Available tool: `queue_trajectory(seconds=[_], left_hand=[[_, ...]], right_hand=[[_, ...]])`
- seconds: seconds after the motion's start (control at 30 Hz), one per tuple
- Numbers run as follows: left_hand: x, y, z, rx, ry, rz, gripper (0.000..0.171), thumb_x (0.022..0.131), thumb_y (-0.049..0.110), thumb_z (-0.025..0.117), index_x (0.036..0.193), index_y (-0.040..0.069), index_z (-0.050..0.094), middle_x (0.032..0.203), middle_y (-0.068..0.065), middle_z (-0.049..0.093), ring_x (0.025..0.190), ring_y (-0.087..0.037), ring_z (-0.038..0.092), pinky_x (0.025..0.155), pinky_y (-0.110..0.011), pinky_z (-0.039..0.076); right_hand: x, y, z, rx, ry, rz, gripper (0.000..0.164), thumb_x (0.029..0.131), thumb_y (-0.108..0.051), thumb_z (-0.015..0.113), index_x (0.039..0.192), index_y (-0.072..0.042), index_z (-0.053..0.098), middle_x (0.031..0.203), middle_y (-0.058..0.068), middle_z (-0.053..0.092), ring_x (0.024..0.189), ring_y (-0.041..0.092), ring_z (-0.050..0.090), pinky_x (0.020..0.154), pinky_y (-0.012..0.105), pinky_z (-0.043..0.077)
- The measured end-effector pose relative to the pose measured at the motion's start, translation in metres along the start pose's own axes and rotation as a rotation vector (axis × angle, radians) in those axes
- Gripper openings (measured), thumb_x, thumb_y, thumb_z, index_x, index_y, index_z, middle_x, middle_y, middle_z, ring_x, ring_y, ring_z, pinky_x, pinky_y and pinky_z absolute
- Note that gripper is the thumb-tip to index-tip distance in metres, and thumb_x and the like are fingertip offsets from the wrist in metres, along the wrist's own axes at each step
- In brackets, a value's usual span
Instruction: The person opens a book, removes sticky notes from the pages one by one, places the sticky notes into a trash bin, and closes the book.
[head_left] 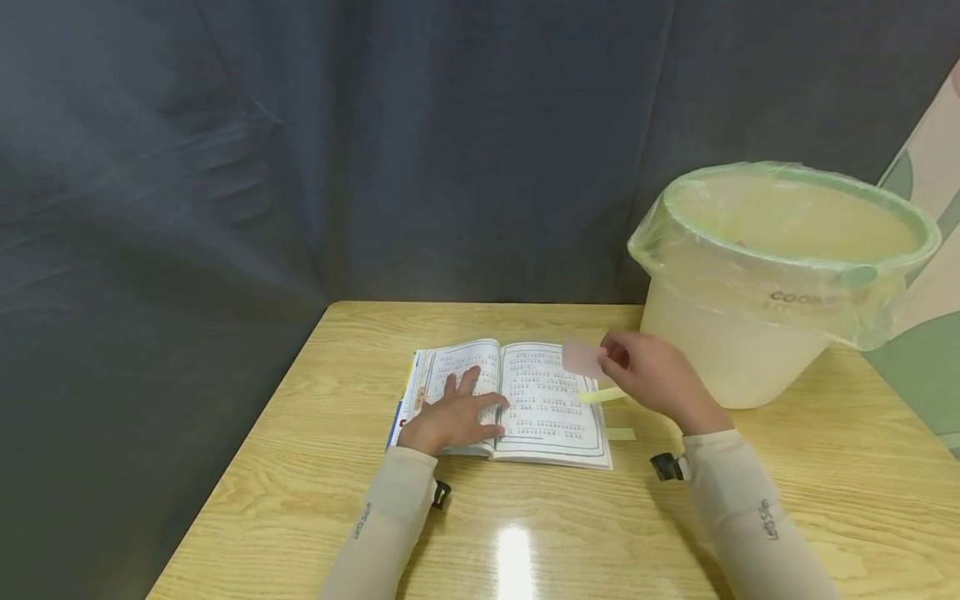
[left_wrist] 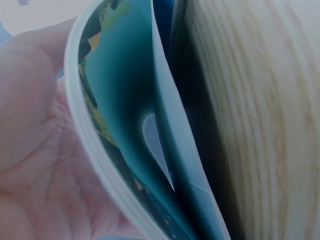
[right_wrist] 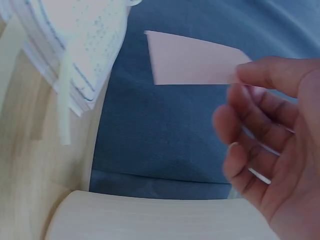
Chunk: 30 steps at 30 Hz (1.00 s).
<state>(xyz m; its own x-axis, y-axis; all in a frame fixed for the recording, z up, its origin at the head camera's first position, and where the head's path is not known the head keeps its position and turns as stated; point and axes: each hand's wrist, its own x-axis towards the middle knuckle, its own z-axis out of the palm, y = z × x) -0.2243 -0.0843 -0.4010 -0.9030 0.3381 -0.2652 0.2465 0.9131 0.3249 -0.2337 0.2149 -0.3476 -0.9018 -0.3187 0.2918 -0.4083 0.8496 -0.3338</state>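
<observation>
An open book [head_left: 551, 404] with printed text on both pages lies flat on the table. My left hand [head_left: 453, 417] rests on its left page, fingers spread across to the centre fold. In the left wrist view the palm [left_wrist: 45, 145] lies against the curved book edge [left_wrist: 82, 120]. My right hand [head_left: 660, 375] pinches a small pink paper slip [head_left: 581, 359] between thumb and fingers, above the book's right page. The right wrist view shows the slip [right_wrist: 192, 62] held by one end. A yellow strip [head_left: 602, 395] and a paler strip [head_left: 621, 433] stick out from the right page edge.
A large pale bin [head_left: 697, 342], lined with a clear plastic bag [head_left: 885, 304], stands on the right of the wooden table [head_left: 315, 417], close beside my right hand. A dark curtain [head_left: 480, 150] hangs behind the table and down its left side.
</observation>
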Motion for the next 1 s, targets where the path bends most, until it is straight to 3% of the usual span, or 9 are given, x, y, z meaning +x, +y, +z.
queue_trajectory(seconds=[0.17, 0.33, 0.5, 0.63, 0.77, 0.9, 1.0], left_hand=[[0.000, -0.001, 0.001, -0.008, 0.001, 0.007, 0.042, 0.093, 0.054, 0.061, 0.135, 0.045, 0.056, 0.169, 0.000, 0.001, 0.155, -0.043, 0.002, 0.105, -0.082, 0.023], [0.001, -0.002, 0.001, 0.009, 0.013, 0.002, 0.042, 0.093, 0.054, 0.062, 0.134, 0.046, 0.056, 0.169, 0.000, 0.004, 0.154, -0.044, 0.004, 0.103, -0.082, 0.024], [0.002, 0.000, 0.001, 0.016, 0.020, 0.000, 0.041, 0.092, 0.053, 0.063, 0.133, 0.046, 0.057, 0.169, 0.001, 0.005, 0.154, -0.044, 0.005, 0.103, -0.083, 0.024], [0.002, 0.001, 0.001, 0.025, 0.019, -0.004, 0.042, 0.092, 0.053, 0.063, 0.133, 0.045, 0.057, 0.169, 0.001, 0.005, 0.154, -0.044, 0.005, 0.103, -0.083, 0.024], [0.001, 0.000, 0.002, 0.027, 0.008, 0.006, 0.043, 0.093, 0.053, 0.062, 0.134, 0.045, 0.056, 0.169, -0.001, 0.004, 0.154, -0.045, 0.005, 0.102, -0.083, 0.024], [0.001, -0.001, 0.002, 0.018, 0.009, 0.010, 0.042, 0.094, 0.053, 0.061, 0.134, 0.045, 0.056, 0.170, -0.001, 0.003, 0.154, -0.045, 0.004, 0.103, -0.083, 0.024], [0.003, -0.001, 0.002, 0.013, 0.005, 0.011, 0.042, 0.094, 0.054, 0.061, 0.135, 0.046, 0.055, 0.170, -0.001, 0.001, 0.154, -0.045, 0.002, 0.103, -0.083, 0.022]], right_hand=[[-0.003, -0.004, -0.007, 0.052, 0.211, -0.053, 0.007, 0.092, -0.017, 0.069, 0.094, -0.012, 0.064, 0.077, 0.000, 0.066, 0.068, 0.015, 0.055, 0.065, 0.032, 0.045], [-0.008, -0.013, -0.020, 0.118, 0.499, -0.089, 0.008, 0.089, -0.009, 0.072, 0.093, -0.007, 0.066, 0.077, 0.004, 0.067, 0.069, 0.016, 0.055, 0.064, 0.019, 0.039], [-0.014, -0.017, -0.040, 0.186, 0.706, -0.092, 0.009, 0.087, -0.005, 0.072, 0.093, -0.001, 0.067, 0.078, 0.008, 0.068, 0.072, -0.001, 0.053, 0.064, 0.011, 0.036], [-0.021, -0.016, -0.054, 0.276, 0.858, -0.056, 0.013, 0.088, -0.007, 0.071, 0.093, 0.005, 0.067, 0.081, -0.010, 0.066, 0.073, -0.015, 0.051, 0.063, 0.009, 0.039], [-0.026, -0.015, -0.066, 0.427, 1.044, -0.023, 0.022, 0.085, -0.007, 0.071, 0.089, 0.014, 0.066, 0.082, -0.025, 0.063, 0.071, -0.011, 0.057, 0.063, 0.010, 0.043], [-0.030, -0.016, -0.080, 0.547, 1.183, -0.001, 0.024, 0.083, -0.006, 0.071, 0.087, 0.016, 0.065, 0.079, -0.020, 0.066, 0.066, -0.006, 0.059, 0.064, 0.013, 0.044], [-0.034, -0.015, -0.089, 0.587, 1.238, 0.043, 0.017, 0.082, -0.008, 0.071, 0.087, 0.008, 0.070, 0.079, -0.017, 0.067, 0.065, -0.004, 0.060, 0.063, 0.015, 0.042]])
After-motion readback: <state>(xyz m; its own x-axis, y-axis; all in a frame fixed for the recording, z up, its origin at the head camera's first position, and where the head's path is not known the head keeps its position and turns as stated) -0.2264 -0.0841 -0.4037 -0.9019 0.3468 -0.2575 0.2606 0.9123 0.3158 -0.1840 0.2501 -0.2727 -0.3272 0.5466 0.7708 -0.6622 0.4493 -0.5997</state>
